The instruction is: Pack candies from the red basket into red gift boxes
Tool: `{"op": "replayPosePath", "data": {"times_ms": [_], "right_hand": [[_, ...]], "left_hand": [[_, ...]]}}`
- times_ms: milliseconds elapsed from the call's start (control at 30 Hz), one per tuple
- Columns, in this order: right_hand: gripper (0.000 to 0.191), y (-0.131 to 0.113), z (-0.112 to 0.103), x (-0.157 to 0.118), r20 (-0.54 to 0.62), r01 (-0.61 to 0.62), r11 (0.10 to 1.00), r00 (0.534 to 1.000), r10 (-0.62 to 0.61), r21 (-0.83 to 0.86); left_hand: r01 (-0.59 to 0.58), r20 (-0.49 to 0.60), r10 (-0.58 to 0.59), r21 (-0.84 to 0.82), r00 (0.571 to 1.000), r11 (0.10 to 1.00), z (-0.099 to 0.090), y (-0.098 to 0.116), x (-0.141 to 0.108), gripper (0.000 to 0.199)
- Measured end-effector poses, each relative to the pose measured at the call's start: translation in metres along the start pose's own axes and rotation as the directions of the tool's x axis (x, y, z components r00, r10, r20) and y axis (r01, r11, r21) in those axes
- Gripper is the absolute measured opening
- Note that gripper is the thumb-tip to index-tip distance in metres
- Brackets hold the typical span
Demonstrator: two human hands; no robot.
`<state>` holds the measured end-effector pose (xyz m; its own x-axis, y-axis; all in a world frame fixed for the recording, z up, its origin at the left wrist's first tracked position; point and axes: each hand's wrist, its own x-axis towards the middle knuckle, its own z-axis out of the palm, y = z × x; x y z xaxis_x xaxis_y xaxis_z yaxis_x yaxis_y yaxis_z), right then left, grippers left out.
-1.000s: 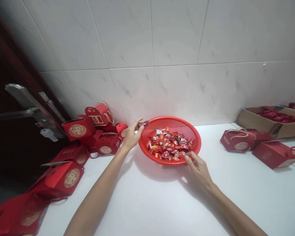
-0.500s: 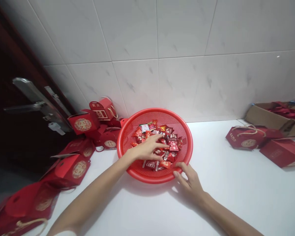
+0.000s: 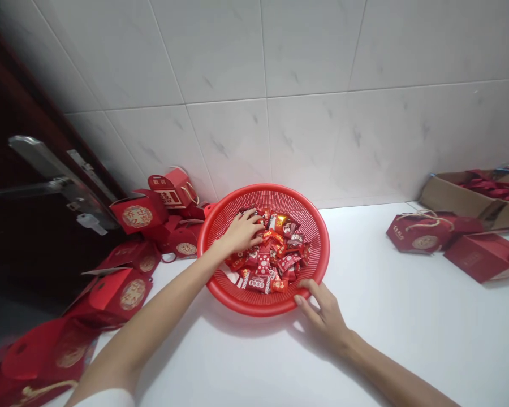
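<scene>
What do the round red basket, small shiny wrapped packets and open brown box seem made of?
Round red basket: probably glossy moulded plastic; smooth rim, fine holes.
Small shiny packets: likely plastic film or foil; crinkled, with highlights.
Open brown box: apparently matte cardboard; plain, thin, flat walls.

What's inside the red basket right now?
A heap of small wrapped packets, mostly red, with the left hand over some. Packets beneath that hand, and the bottom of the basket under the heap, are covered.
</scene>
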<state>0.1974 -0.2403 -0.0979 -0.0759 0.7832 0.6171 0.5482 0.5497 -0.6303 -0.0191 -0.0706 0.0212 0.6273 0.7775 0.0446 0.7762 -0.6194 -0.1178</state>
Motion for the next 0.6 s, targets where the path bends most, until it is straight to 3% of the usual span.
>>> {"op": "replayPosePath", "data": {"times_ms": [167, 300, 433, 533, 600], "right_hand": [[0.017, 0.002, 0.001, 0.0, 0.0, -0.011, 1.0, 1.0, 0.011, 0.011], [0.016, 0.001, 0.001, 0.002, -0.006, -0.004, 1.0, 1.0, 0.004, 0.018], [0.012, 0.0, 0.001, 0.004, -0.011, 0.002, 1.0, 1.0, -0.002, 0.022], [0.011, 0.001, 0.002, 0.004, -0.018, 0.01, 1.0, 1.0, -0.01, 0.026], [0.01, 0.002, 0.002, 0.003, -0.015, 0.002, 1.0, 1.0, -0.002, 0.024]], "left_hand": [[0.005, -0.066, -0.005, -0.006, 0.998, 1.0, -0.001, -0.005, 0.0, 0.022], [0.135, -0.159, -0.148, -0.091, 0.976, 0.987, -0.003, -0.019, 0.0, 0.033], [0.206, -0.177, -0.238, -0.18, 0.955, 0.962, -0.003, -0.036, -0.001, 0.041], [0.121, -0.194, -0.155, -0.176, 0.969, 0.977, -0.004, -0.028, -0.003, 0.048], [-0.059, -0.189, 0.03, -0.154, 0.981, 0.986, -0.004, -0.006, -0.005, 0.053]]}}
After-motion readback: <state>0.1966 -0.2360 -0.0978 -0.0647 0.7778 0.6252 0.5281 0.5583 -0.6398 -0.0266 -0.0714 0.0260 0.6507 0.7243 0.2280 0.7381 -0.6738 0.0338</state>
